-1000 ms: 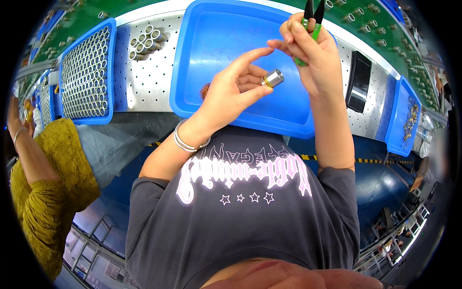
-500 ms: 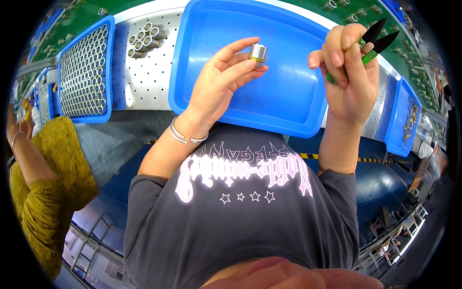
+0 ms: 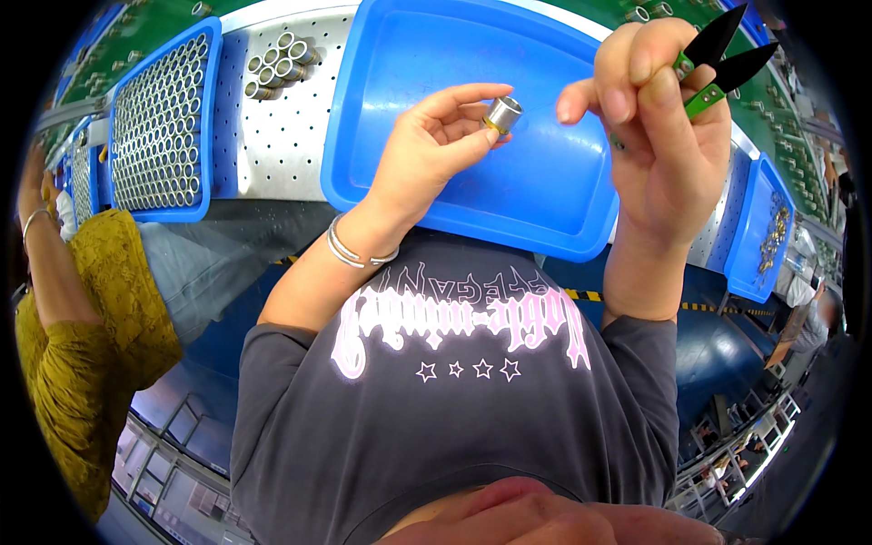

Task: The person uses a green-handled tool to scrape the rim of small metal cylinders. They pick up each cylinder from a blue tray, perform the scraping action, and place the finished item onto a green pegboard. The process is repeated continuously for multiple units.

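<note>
My left hand (image 3: 436,136) pinches a short metal cylinder (image 3: 504,113) between thumb and fingers, above the large blue tray (image 3: 338,173). The cylinder is silvery and hollow, with a yellowish band at its lower end; it is tilted with its open end facing up and to the right. Closed round a pair of thread snips (image 3: 713,95), my right hand (image 3: 668,127) is held up over the tray's right side. The snips have green handles and black blades that stand apart and point up to the right. Most of the handles are hidden in my palm.
Left of the large tray, several similar cylinders (image 3: 282,65) rest on a perforated metal surface (image 3: 282,145). Beyond them a blue tray (image 3: 212,118) holds rows of cylinders. Another blue tray (image 3: 740,236) with small brass-coloured pieces is at the right. A person in mustard clothing (image 3: 100,318) is at my left.
My left hand has shifted slightly right and down, and the cylinder has gone from upright to tilted. My right hand has moved up and right with the snips.
</note>
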`<state>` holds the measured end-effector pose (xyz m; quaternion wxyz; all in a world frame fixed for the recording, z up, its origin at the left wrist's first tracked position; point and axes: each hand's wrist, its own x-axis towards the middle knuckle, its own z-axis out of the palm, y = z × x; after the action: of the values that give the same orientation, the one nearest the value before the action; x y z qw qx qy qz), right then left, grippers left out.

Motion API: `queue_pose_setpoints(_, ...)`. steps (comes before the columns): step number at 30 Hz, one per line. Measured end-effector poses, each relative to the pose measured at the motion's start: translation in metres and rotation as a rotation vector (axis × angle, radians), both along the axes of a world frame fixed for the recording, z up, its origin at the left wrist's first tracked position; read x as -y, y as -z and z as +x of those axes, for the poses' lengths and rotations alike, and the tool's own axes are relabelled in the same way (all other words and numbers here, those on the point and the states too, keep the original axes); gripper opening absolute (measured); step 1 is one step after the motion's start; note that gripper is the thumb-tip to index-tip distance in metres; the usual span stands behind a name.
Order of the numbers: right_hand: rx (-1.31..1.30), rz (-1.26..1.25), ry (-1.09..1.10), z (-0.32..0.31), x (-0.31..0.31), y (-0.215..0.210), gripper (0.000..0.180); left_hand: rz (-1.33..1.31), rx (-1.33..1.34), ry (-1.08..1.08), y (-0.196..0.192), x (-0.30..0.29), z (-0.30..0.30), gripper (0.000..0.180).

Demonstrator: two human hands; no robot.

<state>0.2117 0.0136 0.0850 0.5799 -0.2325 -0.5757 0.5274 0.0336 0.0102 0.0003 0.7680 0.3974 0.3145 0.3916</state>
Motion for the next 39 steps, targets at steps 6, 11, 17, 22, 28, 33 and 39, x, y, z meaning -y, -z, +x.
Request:
queue_pose_setpoints(6,0.033,-0.149,0.270,0.013,-0.009,0.012,0.039,-0.074,0.022,0.009,-0.005,-0.005,0.002,0.043)
queue_pose_setpoints(11,0.581,-0.182,0.392,0.004,0.008,0.041,0.024,-0.136,0.069,-0.103,-0.003,-0.007,-0.004,0.043)
queue_pose_setpoints(17,0.798,-0.106,0.494,-0.007,0.023,0.052,0.020,-0.105,0.065,-0.123,-0.008,-0.007,-0.003,0.043)
queue_pose_setpoints(22,0.801,-0.076,0.492,-0.007,0.024,0.050,0.017,-0.068,0.053,-0.121,-0.008,-0.006,-0.002,0.043)
queue_pose_setpoints(28,0.800,-0.082,0.493,-0.006,0.025,0.051,0.015,-0.050,0.061,-0.123,-0.010,-0.005,0.000,0.043)
queue_pose_setpoints(33,0.800,-0.097,0.492,-0.006,0.026,0.050,0.014,-0.036,0.058,-0.130,-0.011,-0.004,0.001,0.042)
queue_pose_setpoints(39,0.802,-0.088,0.492,-0.006,0.026,0.050,0.013,-0.023,0.057,-0.131,-0.010,-0.004,0.000,0.041)
